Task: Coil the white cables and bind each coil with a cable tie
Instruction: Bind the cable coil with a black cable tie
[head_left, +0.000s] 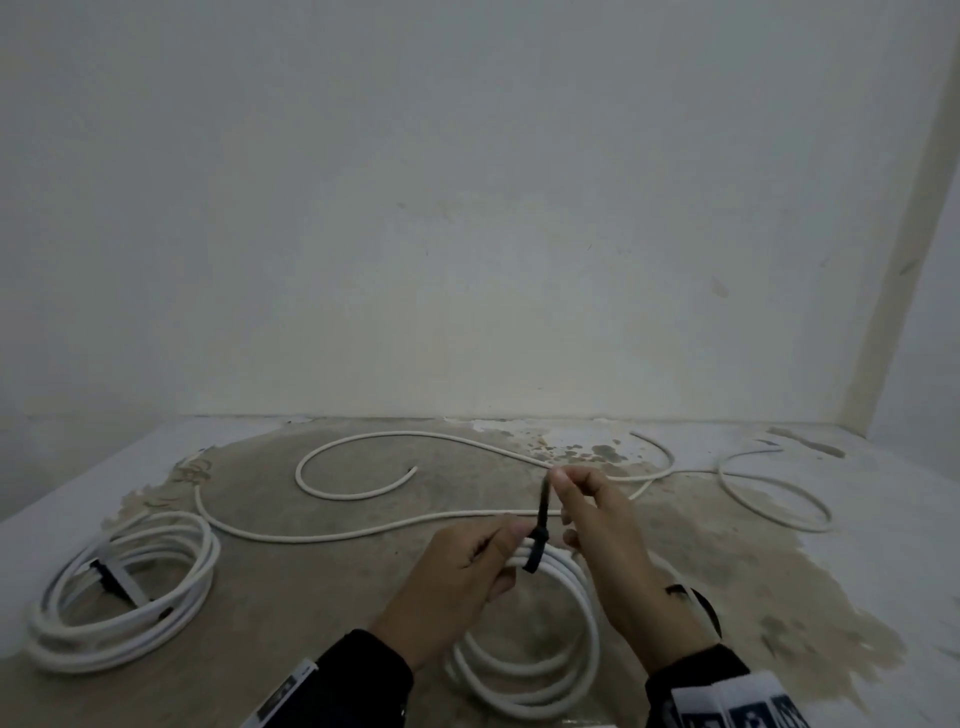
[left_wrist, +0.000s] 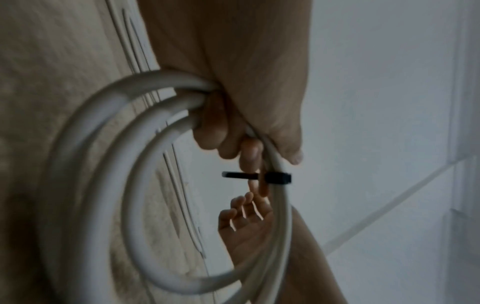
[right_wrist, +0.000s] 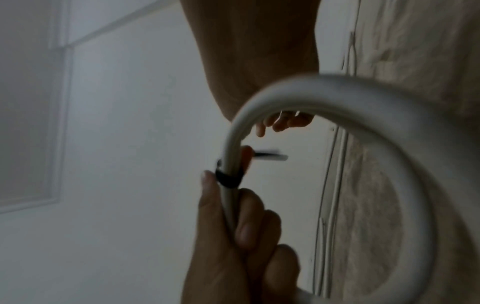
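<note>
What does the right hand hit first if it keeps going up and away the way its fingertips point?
Probably nothing close. The right hand pinches the tail of the black cable tie and points toward the wall. The loose cable lies lower, on the floor; depth is unclear.

A white cable coil (head_left: 524, 670) held upright, black cable tie (head_left: 537, 540) looped round its top strands.
</note>
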